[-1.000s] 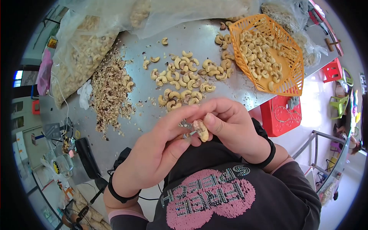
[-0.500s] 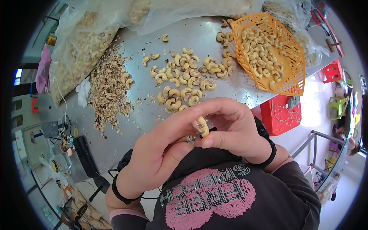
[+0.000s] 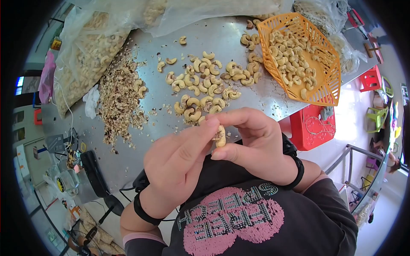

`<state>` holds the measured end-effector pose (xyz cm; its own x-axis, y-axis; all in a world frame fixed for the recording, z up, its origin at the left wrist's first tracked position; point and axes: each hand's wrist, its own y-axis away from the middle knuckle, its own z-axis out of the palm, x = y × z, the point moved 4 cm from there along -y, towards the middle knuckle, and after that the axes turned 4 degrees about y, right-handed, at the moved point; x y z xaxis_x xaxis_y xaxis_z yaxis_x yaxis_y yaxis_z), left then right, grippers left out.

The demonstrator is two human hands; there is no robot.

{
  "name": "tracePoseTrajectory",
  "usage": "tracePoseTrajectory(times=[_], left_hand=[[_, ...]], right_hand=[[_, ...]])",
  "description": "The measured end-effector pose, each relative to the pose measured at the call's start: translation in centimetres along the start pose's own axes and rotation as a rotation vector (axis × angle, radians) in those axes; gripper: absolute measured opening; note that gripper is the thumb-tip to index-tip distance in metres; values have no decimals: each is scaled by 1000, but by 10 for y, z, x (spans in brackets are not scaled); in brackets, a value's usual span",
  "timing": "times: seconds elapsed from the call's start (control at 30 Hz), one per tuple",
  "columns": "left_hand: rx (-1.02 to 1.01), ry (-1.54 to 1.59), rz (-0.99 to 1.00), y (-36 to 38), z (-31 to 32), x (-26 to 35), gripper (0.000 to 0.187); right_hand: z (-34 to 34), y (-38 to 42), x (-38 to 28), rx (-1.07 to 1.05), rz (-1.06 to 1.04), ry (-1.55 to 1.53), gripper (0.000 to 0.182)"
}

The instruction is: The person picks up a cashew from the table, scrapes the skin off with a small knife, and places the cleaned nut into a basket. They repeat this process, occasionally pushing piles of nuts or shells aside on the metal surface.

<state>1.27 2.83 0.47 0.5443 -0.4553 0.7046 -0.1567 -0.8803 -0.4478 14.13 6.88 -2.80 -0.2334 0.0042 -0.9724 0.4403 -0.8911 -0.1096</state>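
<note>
A pale cashew nut (image 3: 221, 137) with brown flecks of skin is held upright between the thumb and forefinger of my right hand (image 3: 258, 143). From the other side, my left hand (image 3: 177, 160) is closed, its fingertips pressed up to the nut. Whatever sits inside those left fingers is hidden. Just beyond my hands, loose cashews (image 3: 205, 77) lie in clusters on the metal table (image 3: 164, 123). A heap of brown skin flakes and broken bits (image 3: 121, 98) is on the left.
An orange plastic basket (image 3: 331, 79) with cashews stands at the right edge. Large clear bags of nuts (image 3: 92, 51) line the back and left. A red stool (image 3: 314, 132) is below the table's right side. A black device (image 3: 95, 173) lies at the left front.
My left hand has turned and its fingertips have risen to the top of the cashew. The nut has been tilted more upright in my right fingers.
</note>
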Motion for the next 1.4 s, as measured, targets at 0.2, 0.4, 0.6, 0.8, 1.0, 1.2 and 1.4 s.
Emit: tracePoseTrajectory(times=[0.2,0.4,0.6,0.8,1.0,1.2,1.4], left_hand=[[57,-140,64,1,1,-5,40],[76,140,-162,3,4,-17,35],[18,678,-675,10,7,-31,28],[44,872,-743,11,11,-36,28],[-7,715,-696,7,2,-36,28],[-74,478,-512,1,-2,-27,34],[-87,257,-285,-3,-1,-21,36]], right_hand=[[1,-2,4,61,28,64,35],[1,-3,12,59,98,-5,38],[3,-5,9,6,154,-126,38],[2,-6,9,-1,170,-125,37],[2,-9,8,-21,139,-152,38],[-1,-9,6,-36,98,-80,34],[-2,-8,9,-13,53,-9,31]])
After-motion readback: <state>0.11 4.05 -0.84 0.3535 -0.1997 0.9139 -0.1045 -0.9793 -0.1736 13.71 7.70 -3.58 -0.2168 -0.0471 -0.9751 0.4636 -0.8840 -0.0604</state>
